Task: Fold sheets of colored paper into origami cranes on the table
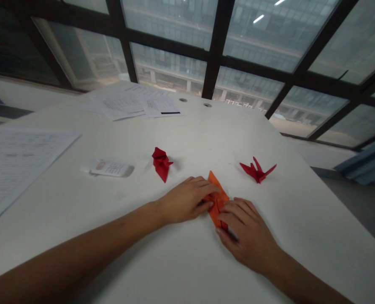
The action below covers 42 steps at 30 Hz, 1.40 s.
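A folded piece of orange origami paper [217, 202] lies on the white table between my two hands, its pointed tip facing away from me. My left hand [192, 197] grips its left edge, thumb and fingers closed on the paper. From the right, my right hand [247, 232] holds the lower right edge, with fingers curled over the top and the thumb at the near end. Beyond my left hand sits a red folded paper figure [162, 164]. A red paper crane [258, 169] with spread wings stands beyond my right hand.
The white table [187, 270] reaches to a dark-framed window [211, 55]. Printed sheets [127, 103] lie at the back, and a large written sheet [19, 160] covers the left side. A white labelled packet [108, 167] rests left of the red figure.
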Available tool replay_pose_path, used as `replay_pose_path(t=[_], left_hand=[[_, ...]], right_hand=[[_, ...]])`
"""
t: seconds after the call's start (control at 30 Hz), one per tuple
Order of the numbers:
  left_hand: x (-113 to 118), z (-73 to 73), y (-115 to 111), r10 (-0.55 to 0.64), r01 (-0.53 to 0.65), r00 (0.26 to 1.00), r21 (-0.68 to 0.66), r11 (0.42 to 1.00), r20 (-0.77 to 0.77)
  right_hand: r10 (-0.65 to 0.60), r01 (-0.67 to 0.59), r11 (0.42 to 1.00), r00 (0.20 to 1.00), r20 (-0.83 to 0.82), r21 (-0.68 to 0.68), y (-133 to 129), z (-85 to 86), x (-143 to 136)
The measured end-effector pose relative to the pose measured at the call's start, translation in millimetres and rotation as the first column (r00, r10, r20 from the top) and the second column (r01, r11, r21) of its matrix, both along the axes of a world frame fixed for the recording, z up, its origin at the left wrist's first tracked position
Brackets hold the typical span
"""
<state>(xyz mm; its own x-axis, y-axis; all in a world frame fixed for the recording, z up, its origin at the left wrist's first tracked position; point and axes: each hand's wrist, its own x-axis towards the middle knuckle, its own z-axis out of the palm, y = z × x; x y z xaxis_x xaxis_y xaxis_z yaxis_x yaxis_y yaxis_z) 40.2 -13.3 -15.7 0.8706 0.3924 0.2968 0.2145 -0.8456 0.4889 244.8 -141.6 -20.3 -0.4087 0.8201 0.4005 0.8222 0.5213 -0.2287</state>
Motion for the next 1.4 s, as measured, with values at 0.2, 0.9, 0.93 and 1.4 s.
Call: replay_pose_path(t=[0.2,0.9,0.93,1.4], left_hand=[[1.0,-1.6,-2.0,-0.013,0.017,0.999,0.096,0.995,-0.043],[-1.5,0.0,-3.6,0.095,-0.094,0.995,0.019,0.995,-0.041],[-1.8,0.3,-3.2,0.090,-0.090,0.995,0.010,0.996,-0.036],[9.4,-6.8,-7.7,0.184,-0.176,0.983,-0.311,0.934,-0.002]], right_hand=[[0.003,-0.005,0.999,0.999,-0.046,-0.036,0.5,2.4,0.1],[0.012,-0.019,0.990,0.998,-0.054,-0.139,0.4,-1.9,0.0],[0.010,-0.018,0.989,0.998,-0.054,-0.145,0.4,-1.8,0.1],[0.053,-0.060,0.988,0.997,-0.051,-0.143,0.6,2.3,-0.9]])
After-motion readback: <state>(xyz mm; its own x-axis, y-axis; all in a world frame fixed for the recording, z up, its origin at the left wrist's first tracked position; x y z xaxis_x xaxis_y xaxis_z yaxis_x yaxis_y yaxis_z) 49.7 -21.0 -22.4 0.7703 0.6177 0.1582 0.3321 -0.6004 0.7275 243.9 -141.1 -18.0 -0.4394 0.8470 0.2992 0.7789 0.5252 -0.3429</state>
